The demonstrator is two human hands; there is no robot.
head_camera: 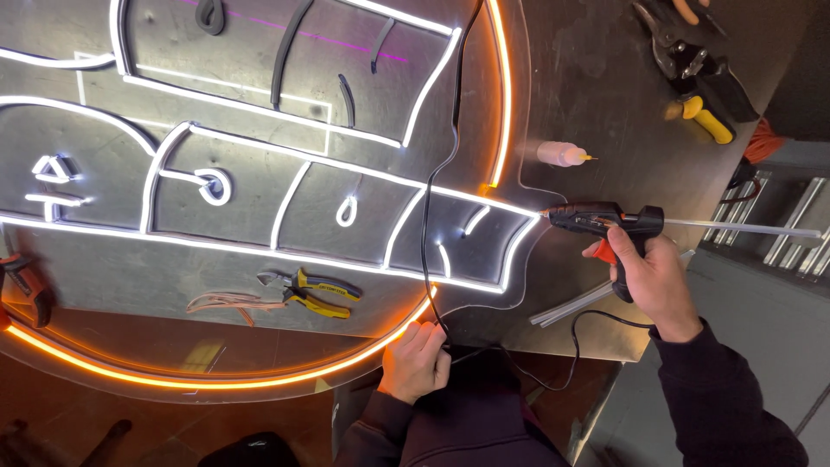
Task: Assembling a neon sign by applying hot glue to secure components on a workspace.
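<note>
A clear panel point(259, 277) with glowing white and orange light strips covers the bench. My right hand point(650, 278) grips a black glue gun point(605, 220) with a clear glue stick point(743, 228) sticking out of its back; the nozzle points left at the white strip's corner at the panel's right edge. My left hand point(417, 359) rests at the panel's front edge, fingers curled on a thin black cable point(428, 216) beside the orange strip point(216, 379).
Yellow-handled pliers point(316, 290) lie on the panel near a strip scrap point(226, 303). A small glue bottle point(562, 154) and spare glue sticks point(577, 304) lie on the bench point(605, 86). Snips and a yellow-handled tool point(702, 108) lie at the far right. Metal bars point(791, 216) stand beyond the edge.
</note>
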